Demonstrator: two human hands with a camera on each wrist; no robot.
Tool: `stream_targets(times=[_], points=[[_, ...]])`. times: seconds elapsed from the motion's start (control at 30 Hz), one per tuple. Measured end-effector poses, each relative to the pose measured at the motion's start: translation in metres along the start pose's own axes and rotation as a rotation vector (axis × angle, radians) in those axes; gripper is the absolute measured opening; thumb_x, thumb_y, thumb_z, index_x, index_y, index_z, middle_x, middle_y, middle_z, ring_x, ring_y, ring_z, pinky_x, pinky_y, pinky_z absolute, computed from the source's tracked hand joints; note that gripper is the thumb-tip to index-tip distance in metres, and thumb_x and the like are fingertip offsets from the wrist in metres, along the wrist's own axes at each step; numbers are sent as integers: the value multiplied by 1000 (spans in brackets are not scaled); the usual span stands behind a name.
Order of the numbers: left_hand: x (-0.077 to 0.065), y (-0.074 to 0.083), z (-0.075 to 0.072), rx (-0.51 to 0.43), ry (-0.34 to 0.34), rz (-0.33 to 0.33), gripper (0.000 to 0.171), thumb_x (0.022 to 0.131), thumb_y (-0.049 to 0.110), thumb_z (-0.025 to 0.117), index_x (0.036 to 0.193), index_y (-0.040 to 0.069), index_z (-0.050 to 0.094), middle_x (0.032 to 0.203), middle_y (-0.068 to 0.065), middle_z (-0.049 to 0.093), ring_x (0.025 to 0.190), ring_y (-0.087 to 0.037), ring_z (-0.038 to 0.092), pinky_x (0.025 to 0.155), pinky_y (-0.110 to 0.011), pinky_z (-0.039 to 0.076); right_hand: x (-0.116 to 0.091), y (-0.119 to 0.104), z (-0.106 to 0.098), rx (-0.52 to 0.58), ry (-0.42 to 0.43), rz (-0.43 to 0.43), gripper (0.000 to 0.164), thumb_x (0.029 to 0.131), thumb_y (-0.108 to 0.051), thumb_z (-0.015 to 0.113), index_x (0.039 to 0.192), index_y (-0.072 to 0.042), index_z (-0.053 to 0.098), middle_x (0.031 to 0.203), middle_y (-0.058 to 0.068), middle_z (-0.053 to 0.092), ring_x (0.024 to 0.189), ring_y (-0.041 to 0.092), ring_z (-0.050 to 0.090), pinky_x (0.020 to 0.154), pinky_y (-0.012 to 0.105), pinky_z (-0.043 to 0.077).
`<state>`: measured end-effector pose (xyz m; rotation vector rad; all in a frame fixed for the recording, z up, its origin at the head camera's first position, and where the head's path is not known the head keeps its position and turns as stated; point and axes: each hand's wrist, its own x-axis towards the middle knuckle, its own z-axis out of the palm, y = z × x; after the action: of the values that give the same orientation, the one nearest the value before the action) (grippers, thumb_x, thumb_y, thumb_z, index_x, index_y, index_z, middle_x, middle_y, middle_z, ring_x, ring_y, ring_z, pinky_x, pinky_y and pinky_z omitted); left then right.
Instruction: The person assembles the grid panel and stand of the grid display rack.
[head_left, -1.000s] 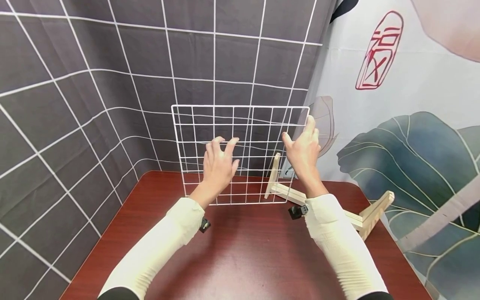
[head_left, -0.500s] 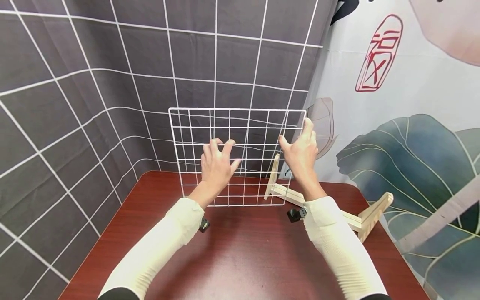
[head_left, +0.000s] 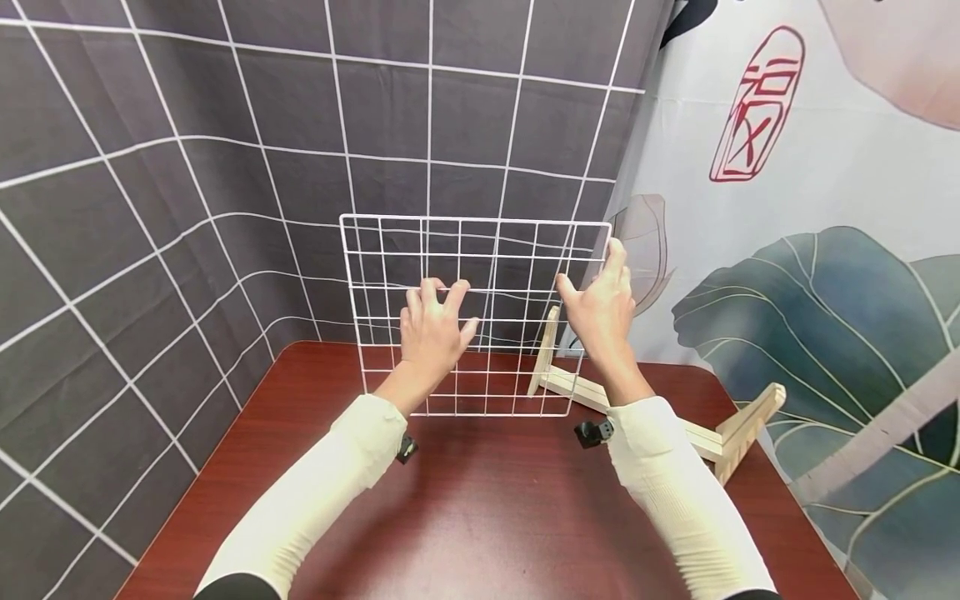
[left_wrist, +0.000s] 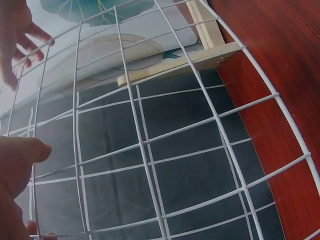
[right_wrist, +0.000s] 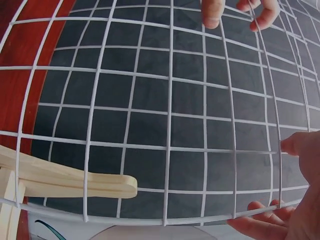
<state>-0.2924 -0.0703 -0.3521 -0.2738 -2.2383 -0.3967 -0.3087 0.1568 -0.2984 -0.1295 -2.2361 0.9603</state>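
Observation:
A white wire grid panel stands steeply tilted over the red-brown table, its lower edge near the surface. My left hand holds it left of centre, fingers hooked at the wires; in the left wrist view the thumb lies along a bar. My right hand grips the upper part of the right edge. In the right wrist view its fingertips curl under the rim wire, and the thumb presses a bar on the near side.
A pale wooden stand lies behind the panel and the right forearm, with one upright leg seen through the wires. Its other leg leans at the table's right side. A dark grey checked curtain hangs behind and to the left, a printed white cloth on the right.
The panel has shifted slightly left and down, both hands moving along with it. Most of this came in the first half second. The wooden stand has stayed put.

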Motion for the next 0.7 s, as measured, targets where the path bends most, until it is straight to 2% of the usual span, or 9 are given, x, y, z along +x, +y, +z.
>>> stream_targets(times=[0.13,0.37,0.7], points=[[1,-2,2,12,30,23,55,80,32,84,126,22,56,119,-15,51,97,-37,52,64,-45,49,0,2,-1,-2,-5,-16,87,84,-40,76,155,-22,28,113,21,62,101,43,63,88,60,49],[4,-9,3,16,75,42,54,81,32,82,126,21,55,119,-17,52,95,-37,52,63,-44,48,1,11,-5,29,-48,-97,85,87,-42,74,154,-13,31,110,18,61,92,40,60,85,57,48],[3,-14,0,-7,72,31,57,79,30,84,126,20,55,119,-19,52,96,-38,51,63,-45,47,0,37,-24,45,-63,-28,69,98,-44,56,152,-7,36,115,19,63,97,39,62,90,56,46]])
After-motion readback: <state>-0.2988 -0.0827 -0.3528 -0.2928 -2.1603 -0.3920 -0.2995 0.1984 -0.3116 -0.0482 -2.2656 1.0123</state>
